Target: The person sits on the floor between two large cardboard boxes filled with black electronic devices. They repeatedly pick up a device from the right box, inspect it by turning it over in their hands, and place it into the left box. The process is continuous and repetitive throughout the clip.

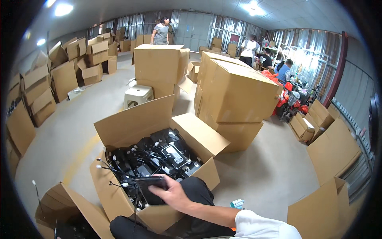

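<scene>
My right hand point(174, 194) is closed round a flat black plastic unit point(148, 182), thumb on the near side, above the near edge of an open cardboard box point(159, 219). A dark cable hangs below the unit. Inside the box lie several black plastic units point(153, 161) with thin black leads ending in small white connectors. One of them, a black unit with a pale rectangular panel point(174, 156), lies face up on the pile. I cannot see my left hand. At the lower left, a second open box point(85, 203) holds dark items that are hard to make out.
Stacked cardboard boxes point(234, 93) stand just beyond, with a white stool point(138, 95) beside another stack. More boxes point(63, 81) line the left wall. A bottle with a teal label point(237, 204) lies on the floor near my knee. Several people are farther back.
</scene>
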A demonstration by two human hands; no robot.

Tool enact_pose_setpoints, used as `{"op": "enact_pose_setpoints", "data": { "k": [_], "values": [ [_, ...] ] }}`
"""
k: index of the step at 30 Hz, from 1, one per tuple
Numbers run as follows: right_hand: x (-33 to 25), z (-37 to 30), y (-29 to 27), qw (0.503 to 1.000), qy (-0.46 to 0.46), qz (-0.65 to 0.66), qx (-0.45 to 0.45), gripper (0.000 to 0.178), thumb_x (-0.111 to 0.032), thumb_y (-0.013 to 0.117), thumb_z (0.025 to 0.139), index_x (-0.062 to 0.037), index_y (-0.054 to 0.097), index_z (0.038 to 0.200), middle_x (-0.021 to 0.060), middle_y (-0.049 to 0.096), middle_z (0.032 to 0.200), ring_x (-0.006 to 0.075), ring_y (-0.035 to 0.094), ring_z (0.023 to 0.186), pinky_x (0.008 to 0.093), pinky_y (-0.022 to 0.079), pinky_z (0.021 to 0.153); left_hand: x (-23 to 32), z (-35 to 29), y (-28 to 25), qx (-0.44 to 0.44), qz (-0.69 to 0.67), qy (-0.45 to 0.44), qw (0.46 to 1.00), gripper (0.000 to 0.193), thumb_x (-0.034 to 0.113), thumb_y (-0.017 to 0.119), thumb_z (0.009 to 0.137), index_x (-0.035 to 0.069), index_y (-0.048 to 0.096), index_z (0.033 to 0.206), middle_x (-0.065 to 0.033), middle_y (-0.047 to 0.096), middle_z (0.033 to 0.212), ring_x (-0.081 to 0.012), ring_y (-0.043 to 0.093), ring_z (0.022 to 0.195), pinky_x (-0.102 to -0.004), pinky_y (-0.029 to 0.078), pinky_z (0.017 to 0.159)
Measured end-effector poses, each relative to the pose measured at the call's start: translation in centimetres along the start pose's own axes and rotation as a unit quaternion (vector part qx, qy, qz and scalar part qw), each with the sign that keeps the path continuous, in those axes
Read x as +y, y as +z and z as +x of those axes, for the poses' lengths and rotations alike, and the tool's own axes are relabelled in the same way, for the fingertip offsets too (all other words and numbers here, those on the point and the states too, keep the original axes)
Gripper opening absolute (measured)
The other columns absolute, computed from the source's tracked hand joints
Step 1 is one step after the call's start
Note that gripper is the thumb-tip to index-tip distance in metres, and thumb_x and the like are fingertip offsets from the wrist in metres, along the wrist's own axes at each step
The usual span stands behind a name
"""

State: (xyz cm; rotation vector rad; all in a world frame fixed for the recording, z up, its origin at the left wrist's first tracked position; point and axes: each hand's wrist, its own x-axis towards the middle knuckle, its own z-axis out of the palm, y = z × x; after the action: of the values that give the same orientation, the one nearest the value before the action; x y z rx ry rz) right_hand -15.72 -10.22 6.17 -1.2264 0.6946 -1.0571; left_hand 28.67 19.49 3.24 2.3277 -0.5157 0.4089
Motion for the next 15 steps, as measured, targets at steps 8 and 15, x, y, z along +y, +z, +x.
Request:
{"op": "enact_pose_setpoints", "data": {
  "k": [8, 15],
  "values": [
    [-2.0, -1.1, 9.4, 0.731, -0.587, -0.323, -0.128, 0.042, -0.009, 0.066, 0.088, 0.0051, 0.060, 0.127, 0.0187, 0.063, 0.128, 0.0338, 0.062, 0.121, 0.0457, 0.048, 0.107, 21.3, -12.0, -0.6, -0.307, -0.490, -0.118, 0.808, 0.042, 0.031, 0.044, 0.110, -0.002, 0.056, 0.133, -0.0135, 0.062, 0.126, -0.0247, 0.061, 0.112, -0.0384, 0.052, 0.097],
    [-3.4, -4.6, 5.0, 0.747, -0.578, -0.273, -0.182, 0.051, -0.044, 0.066, 0.095, -0.0011, 0.064, 0.122, 0.0185, 0.067, 0.120, 0.0380, 0.065, 0.113, 0.0478, 0.054, 0.092, 24.5, -17.6, 1.4, -0.497, -0.583, -0.170, 0.620, 0.034, 0.030, 0.057, 0.106, 0.002, 0.056, 0.125, -0.0102, 0.066, 0.117, -0.0219, 0.067, 0.104, -0.0353, 0.058, 0.088]
  ]
}}
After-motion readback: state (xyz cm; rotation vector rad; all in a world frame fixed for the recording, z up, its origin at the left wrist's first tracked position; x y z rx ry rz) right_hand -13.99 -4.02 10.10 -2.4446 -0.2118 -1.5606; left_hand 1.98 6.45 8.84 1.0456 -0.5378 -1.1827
